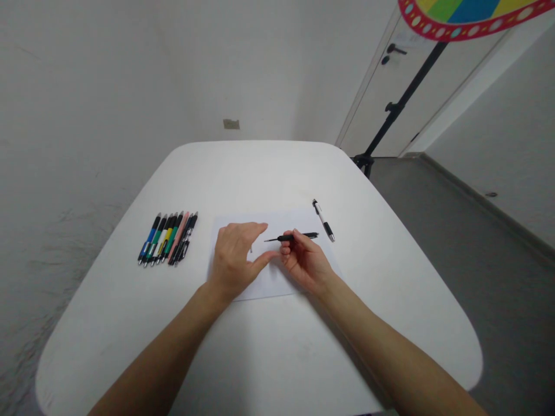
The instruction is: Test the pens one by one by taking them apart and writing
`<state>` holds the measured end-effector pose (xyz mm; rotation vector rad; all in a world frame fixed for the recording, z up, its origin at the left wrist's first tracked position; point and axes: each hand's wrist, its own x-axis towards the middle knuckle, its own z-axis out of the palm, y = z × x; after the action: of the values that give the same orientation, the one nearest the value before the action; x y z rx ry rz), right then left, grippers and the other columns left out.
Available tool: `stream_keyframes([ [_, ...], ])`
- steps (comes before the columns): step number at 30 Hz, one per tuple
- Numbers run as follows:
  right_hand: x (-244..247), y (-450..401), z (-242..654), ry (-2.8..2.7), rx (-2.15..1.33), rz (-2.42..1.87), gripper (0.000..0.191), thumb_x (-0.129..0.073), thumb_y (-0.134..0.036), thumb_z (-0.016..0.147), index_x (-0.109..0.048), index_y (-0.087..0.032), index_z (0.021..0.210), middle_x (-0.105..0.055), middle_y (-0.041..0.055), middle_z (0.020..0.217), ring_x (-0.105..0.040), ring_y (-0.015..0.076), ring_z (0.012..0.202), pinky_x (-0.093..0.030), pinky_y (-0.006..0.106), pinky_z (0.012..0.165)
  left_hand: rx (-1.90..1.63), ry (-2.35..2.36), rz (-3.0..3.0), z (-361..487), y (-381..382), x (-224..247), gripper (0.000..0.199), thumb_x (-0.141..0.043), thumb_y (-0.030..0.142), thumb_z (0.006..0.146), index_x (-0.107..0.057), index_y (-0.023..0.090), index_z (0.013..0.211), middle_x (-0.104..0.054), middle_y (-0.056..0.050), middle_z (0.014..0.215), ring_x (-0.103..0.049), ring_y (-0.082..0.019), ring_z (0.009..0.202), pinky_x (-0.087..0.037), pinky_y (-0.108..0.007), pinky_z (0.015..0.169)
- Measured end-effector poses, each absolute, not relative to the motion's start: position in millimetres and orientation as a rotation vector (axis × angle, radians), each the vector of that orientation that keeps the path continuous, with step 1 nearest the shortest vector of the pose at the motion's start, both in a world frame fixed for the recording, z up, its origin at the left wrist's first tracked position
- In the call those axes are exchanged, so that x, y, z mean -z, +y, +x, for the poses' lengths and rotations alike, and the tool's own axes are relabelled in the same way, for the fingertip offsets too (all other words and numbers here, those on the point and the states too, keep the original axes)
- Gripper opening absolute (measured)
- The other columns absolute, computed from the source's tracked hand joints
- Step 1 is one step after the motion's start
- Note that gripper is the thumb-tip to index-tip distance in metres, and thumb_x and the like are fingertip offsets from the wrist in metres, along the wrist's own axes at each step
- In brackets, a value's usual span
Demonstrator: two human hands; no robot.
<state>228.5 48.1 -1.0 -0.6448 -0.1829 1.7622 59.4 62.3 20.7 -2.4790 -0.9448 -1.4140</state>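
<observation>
My right hand (306, 263) is closed round a black pen (311, 235). From the pen's left end a thin bare refill (273, 239) sticks out toward my left hand. My left hand (234, 254) is just left of that tip, thumb and forefinger spread apart; its other fingers are mostly hidden beneath. In the gap by the left palm shows a small greyish piece (251, 249), too small to name. Both hands are over a white sheet of paper (277, 287). Right of the sheet's upper part lies a white-and-black pen (322, 218).
Several pens (167, 238) in different colours lie side by side at the left of the white table (255, 173). A wall stands behind the table. To the right rear are a black stand (403, 98) with a colourful wheel (468, 14) and a door (437, 110).
</observation>
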Motion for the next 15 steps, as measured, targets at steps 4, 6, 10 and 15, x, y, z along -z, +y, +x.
stream_keyframes([
  [4, -0.9, 49.3, 232.7, -0.124, -1.758, -0.600, 0.011, -0.078, -0.017, 0.074, -0.068, -0.015, 0.071, -0.070, -0.0023, 0.063, -0.061, 0.0052, 0.052, -0.051, 0.013, 0.052, 1.473, -0.979, -2.450, 57.1, 64.1, -19.4, 0.028, -0.069, 0.035, 0.086, -0.058, 0.021, 0.107, -0.072, -0.006, 0.095, -0.065, -0.022, 0.087, -0.047, -0.035, 0.077],
  [6, -1.7, 48.9, 232.8, -0.130, -1.755, -0.598, 0.011, -0.078, -0.017, 0.074, -0.068, -0.015, 0.071, -0.069, -0.0022, 0.063, -0.061, 0.0054, 0.053, -0.051, 0.014, 0.052, 1.490, -0.981, -2.454, 56.8, 64.4, -19.9, 0.025, -0.070, 0.033, 0.085, -0.059, 0.020, 0.102, -0.072, -0.006, 0.091, -0.065, -0.021, 0.086, -0.047, -0.035, 0.077],
  [10, -2.8, 47.4, 229.9, -0.180, -1.737, -0.639, 0.011, -0.079, -0.018, 0.073, -0.068, -0.016, 0.071, -0.068, -0.0026, 0.063, -0.060, 0.0059, 0.054, -0.051, 0.014, 0.051, 1.509, -0.994, -2.461, 57.7, 63.7, -22.7, 0.011, -0.068, 0.026, 0.087, -0.062, 0.020, 0.093, -0.072, -0.004, 0.085, -0.064, -0.020, 0.082, -0.047, -0.035, 0.076],
  [15, -4.6, 44.9, 224.5, -0.279, -1.699, -0.704, 0.015, -0.082, -0.022, 0.070, -0.068, -0.016, 0.071, -0.066, -0.0031, 0.062, -0.059, 0.0058, 0.054, -0.051, 0.014, 0.052, 1.489, -1.024, -2.494, 59.5, 61.8, -24.2, 0.010, -0.062, 0.021, 0.090, -0.064, 0.021, 0.080, -0.071, -0.001, 0.077, -0.062, -0.017, 0.077, -0.046, -0.035, 0.076],
])
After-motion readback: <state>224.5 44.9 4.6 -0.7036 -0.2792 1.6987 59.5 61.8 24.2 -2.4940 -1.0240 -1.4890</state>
